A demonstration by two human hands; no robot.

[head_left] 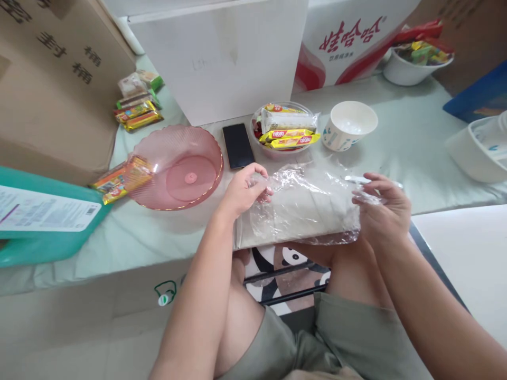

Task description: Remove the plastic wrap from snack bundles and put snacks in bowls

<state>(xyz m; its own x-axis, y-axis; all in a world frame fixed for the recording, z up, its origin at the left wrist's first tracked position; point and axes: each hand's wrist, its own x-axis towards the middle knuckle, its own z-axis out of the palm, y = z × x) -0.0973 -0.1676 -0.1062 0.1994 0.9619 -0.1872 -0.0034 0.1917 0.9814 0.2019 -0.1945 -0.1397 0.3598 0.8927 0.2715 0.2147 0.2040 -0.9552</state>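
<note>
yellow packs [292,141]: "nabati" | white-red box [348,45]: "娃哈哈", "饮用纯净水" | brown carton [59,84]: "封", "桶"

On my feed, a table [415,153] runs across the view under a pale green cloth [154,232], slightly wrinkled. Behind it I see a white box [222,63] and a carton with red lettering [348,47]; a big brown cardboard box [59,100] fills my upper left. Below, the floor [79,327] is light grey tile. A white surface [471,253] spreads at right. The light looks soft.
</note>
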